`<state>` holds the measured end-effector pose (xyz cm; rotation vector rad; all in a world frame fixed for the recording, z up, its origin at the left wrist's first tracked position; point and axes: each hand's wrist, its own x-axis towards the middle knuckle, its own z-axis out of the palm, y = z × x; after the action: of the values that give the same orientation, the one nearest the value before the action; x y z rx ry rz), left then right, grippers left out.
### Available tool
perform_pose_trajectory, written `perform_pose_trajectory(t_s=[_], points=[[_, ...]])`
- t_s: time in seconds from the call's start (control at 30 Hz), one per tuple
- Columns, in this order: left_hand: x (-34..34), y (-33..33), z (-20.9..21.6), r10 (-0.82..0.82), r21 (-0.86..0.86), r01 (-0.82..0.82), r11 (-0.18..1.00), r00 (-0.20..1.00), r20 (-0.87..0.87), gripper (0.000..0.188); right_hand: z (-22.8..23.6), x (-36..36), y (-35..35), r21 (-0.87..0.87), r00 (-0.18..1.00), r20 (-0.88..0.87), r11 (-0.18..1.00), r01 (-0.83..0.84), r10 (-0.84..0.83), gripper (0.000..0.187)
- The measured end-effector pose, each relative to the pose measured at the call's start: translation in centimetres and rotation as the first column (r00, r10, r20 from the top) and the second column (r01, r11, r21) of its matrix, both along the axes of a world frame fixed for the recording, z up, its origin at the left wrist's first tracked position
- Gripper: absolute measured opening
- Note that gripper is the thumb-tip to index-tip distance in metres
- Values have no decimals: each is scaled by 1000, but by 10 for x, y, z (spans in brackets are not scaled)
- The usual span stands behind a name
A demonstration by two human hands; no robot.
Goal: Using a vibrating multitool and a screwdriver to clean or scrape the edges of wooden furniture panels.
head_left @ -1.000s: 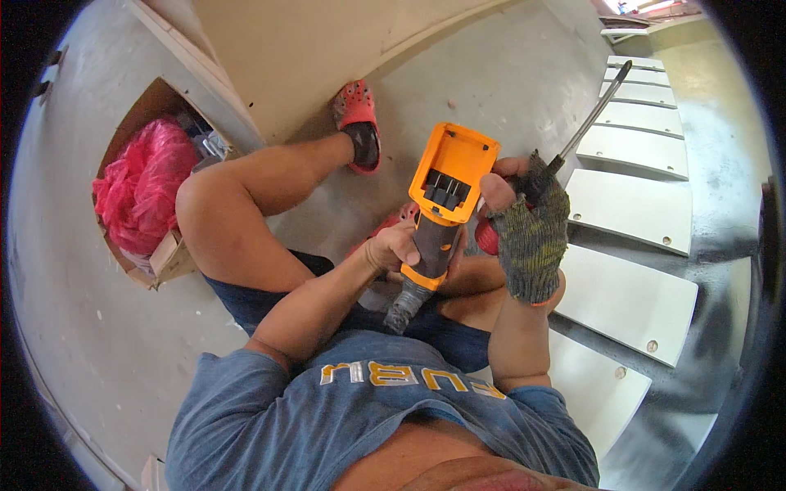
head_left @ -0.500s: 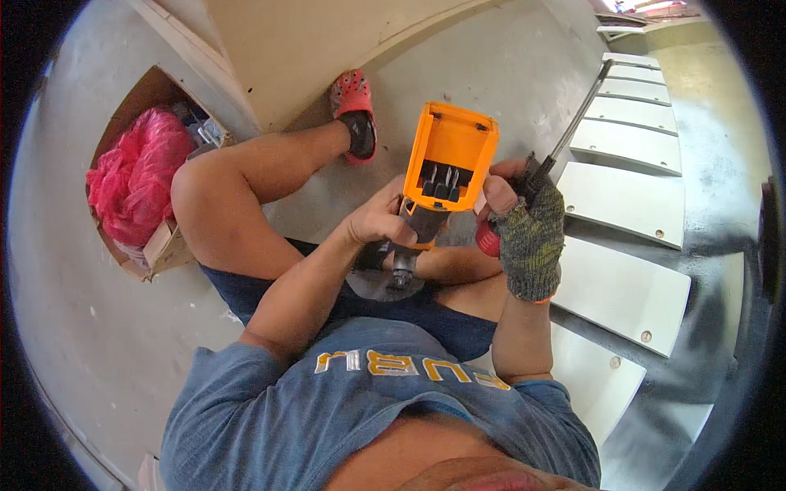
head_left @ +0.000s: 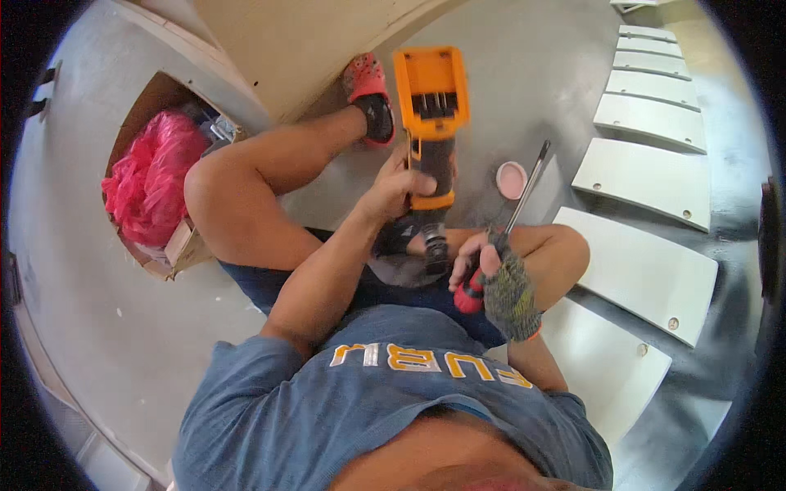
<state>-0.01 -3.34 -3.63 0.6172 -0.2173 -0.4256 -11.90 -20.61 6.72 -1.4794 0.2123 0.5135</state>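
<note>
Two hands are busy in the head view, and each has something in its grasp. At the centre comes the bare left hand (head_left: 401, 184), fingers wrapped around the grip of an orange-and-dark-grey power tool (head_left: 438, 155), the thumb laid across the front. Look at how that tool stands in the frame: its hollow orange end, with dark terminals inside, faces up at upper centre, while the dark nose points down towards the lap, a little blurred.

Over to centre right, the right hand (head_left: 501, 282) wears a grey-green knitted glove (head_left: 512, 303) with an orange edge, the thumb and some fingertips bare. Those fingers are curled around the handle of a red-handled metal screwdriver (head_left: 526, 188), its shaft slanting to the upper right, the red butt showing at the lower left of the grip. The tool's nose hangs near these fingertips.

Just left of the shaft sits a round pink disc with a pale rim (head_left: 512, 181). Down the right side runs a row of white rectangular panels (head_left: 643, 262), each of the nearer ones marked by small round holes. At left, a brown cardboard box (head_left: 182, 250) holds crumpled pink plastic (head_left: 160, 176); at upper centre, a coral-red perforated clog (head_left: 364, 78).
</note>
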Motion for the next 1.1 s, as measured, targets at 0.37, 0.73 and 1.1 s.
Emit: perform_pose_trajectory(t_s=[0.37, 0.73, 1.1], points=[[15, -12, -13, -94, -308, -100, 946, 825, -557, 33, 25, -48, -8, -193, 979, -80, 961, -198, 185, 55], [12, -27, -42, 75, -63, -233, 970, 539, -839, 26, 24, -44, -11, -730, 914, -86, 599, -329, 397, 70], [4, -36, -15, 91, -6, -138, 990, 682, -725, 31, 16, -37, -10, -636, 984, -86, 752, -173, 153, 52]])
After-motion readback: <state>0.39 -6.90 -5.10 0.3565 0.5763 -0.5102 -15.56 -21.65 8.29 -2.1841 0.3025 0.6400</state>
